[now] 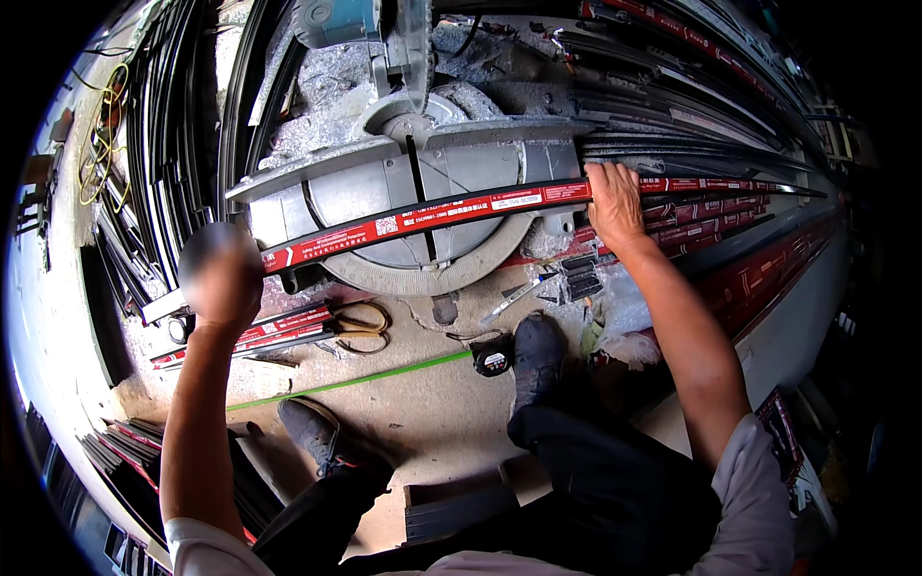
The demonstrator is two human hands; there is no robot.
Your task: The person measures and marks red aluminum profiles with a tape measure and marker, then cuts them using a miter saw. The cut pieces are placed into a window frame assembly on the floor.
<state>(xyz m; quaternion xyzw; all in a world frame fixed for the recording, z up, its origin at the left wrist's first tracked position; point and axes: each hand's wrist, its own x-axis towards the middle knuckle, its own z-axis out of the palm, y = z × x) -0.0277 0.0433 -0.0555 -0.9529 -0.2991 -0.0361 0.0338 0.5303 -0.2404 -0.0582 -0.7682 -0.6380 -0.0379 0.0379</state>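
Note:
A long metal profile (437, 217) with a red printed film lies across the front of a miter saw's round table (360, 206). My left hand (223, 278) grips the profile near its left end; a grey blur covers much of its fingers. Toward the other end my right hand (617, 204) is closed over the profile, fingers across its top. Behind the profile stands the saw's metal fence (331, 158). The saw blade (415, 53) is raised at the top, beside the blue motor housing (336, 21).
A tape measure (493, 355) lies on the floor near my shoes, its green tape (365, 381) pulled out leftward. Short red-filmed pieces (279, 331) lie beside tan loops (365, 326). Dark profiles (173, 125) are stacked at left, more (672, 86) at right. A pen-like tool (517, 299) sits before the saw.

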